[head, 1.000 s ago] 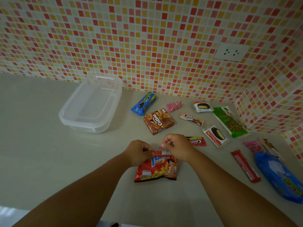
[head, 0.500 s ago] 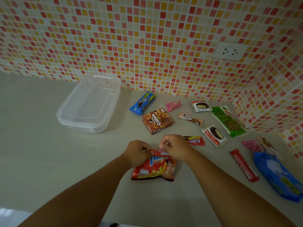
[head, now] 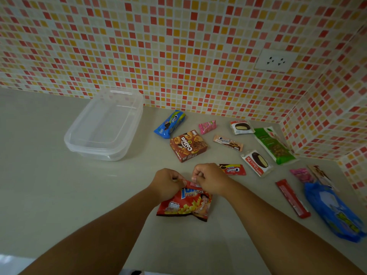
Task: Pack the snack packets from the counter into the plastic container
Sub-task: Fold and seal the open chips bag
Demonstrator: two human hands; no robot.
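A red potato snack bag (head: 185, 205) hangs over the counter's middle, pinched at its top edge by my left hand (head: 166, 183) and my right hand (head: 208, 178). The clear plastic container (head: 105, 124) stands empty at the back left, near the tiled wall. Beyond my hands lie a brown Collon box (head: 187, 145), a blue cookie packet (head: 170, 124), a small pink packet (head: 207, 127), a beige cream-biscuit bar (head: 228, 142), two Choco Pie packets (head: 241, 127) (head: 256, 162) and a red cookie packet (head: 233, 169).
To the right lie a green packet (head: 275, 145), a red stick bar (head: 293, 198), a pink packet (head: 301, 174), a large blue bag (head: 333, 211) and one more packet (head: 321, 176). The tiled wall wraps round the right corner, with a socket (head: 275, 60).
The red bag's top has risen slightly between my hands and crumpled more. The view has shifted a little; the other packets and the container stay put.
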